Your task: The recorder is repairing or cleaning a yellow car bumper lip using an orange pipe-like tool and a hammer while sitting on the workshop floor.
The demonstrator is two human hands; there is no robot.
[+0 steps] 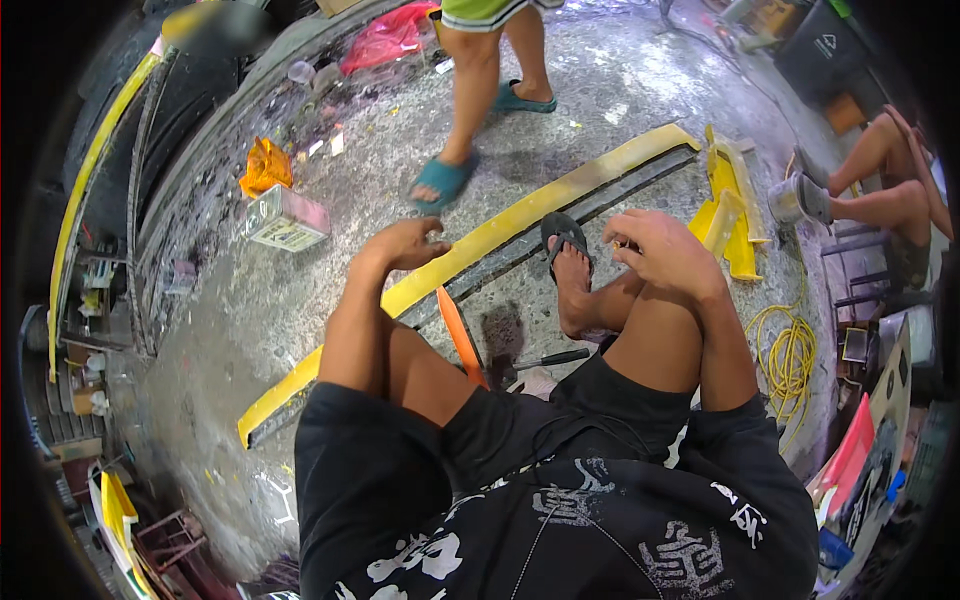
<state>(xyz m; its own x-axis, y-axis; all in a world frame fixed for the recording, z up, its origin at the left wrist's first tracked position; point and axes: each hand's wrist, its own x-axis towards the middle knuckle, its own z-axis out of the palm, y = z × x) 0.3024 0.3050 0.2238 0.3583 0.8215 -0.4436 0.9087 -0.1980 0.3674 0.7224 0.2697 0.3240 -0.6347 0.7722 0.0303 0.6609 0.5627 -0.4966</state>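
Curling the fingers of the left hand (403, 245) loosely past the left knee, leaving a gap below the thumb side and gripping nothing. Bending the fingers of the right hand (660, 250) about halfway in front of the right knee; not being able to tell about anything small between those fingertips. Facing the long yellow strip (490, 245), seeing it lying diagonally across the floor beyond both hands, apparently untouched by either.

Planting the sandalled right foot (565, 250) close beside that strip, so probably risking a scuff or crack by shifting weight carelessly. Having an orange blade-like piece (460, 335) and a black-handled tool (552, 359) low between the legs, perhaps inviting a knock or snag on rising. Seeing a co-worker's teal-sandalled foot (443, 182) near the strip's far edge, possibly courting a trodden edge through a misplaced step. Likewise risking a trip, perhaps, over the yellow cable coil (785, 365) lying loosely at the right.

Turning to containers, finding a rectangular tin (288, 222) on the floor at the left, showing outer faces only and hiding any contents. Noticing a crumpled orange bag (266, 168) just behind, concealing any filling within its folds. Farther out, spotting a dark bin (825, 50) at the upper right, again not being able to tell its contents.
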